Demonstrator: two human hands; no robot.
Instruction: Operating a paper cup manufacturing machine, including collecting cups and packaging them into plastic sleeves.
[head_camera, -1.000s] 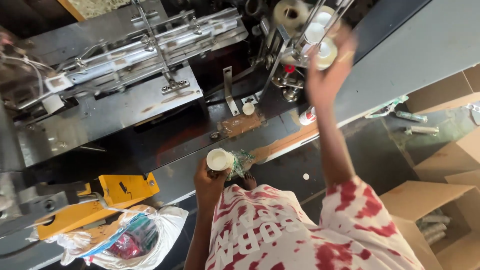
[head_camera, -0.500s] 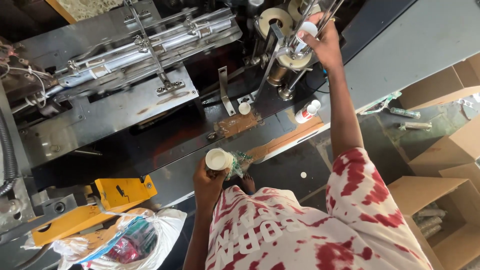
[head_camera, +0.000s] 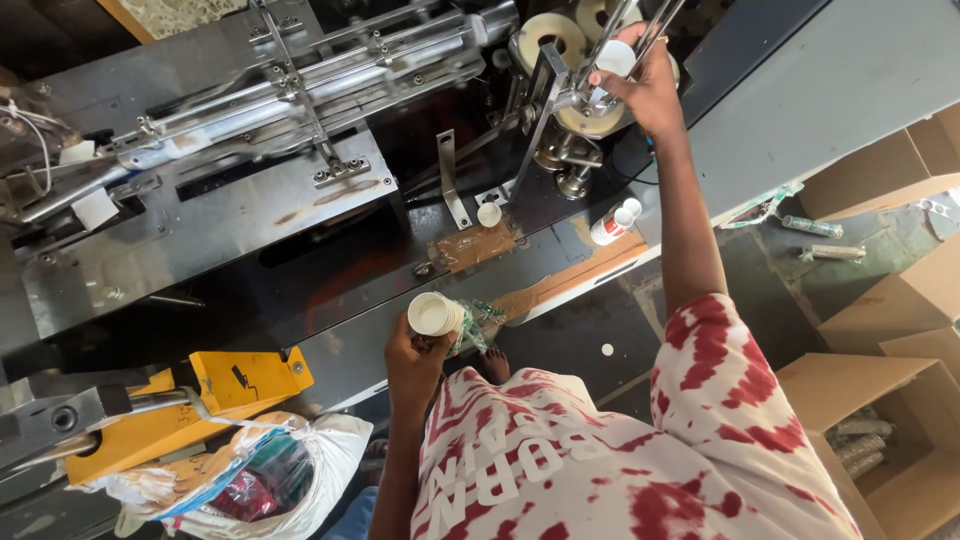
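Your left hand (head_camera: 415, 362) grips a stack of white paper cups (head_camera: 436, 314). Your right hand (head_camera: 648, 88) pinches a white cup (head_camera: 614, 58) at the grey metal machine (head_camera: 230, 215).

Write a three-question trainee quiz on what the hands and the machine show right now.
1. True or false: the left hand holds a stack of white cups.
2. What does the right hand grip? A) a white cup at the machine's rods B) the yellow bracket
3. What stands open at lower right?

Key: 1 true; 2 A; 3 a cardboard box.
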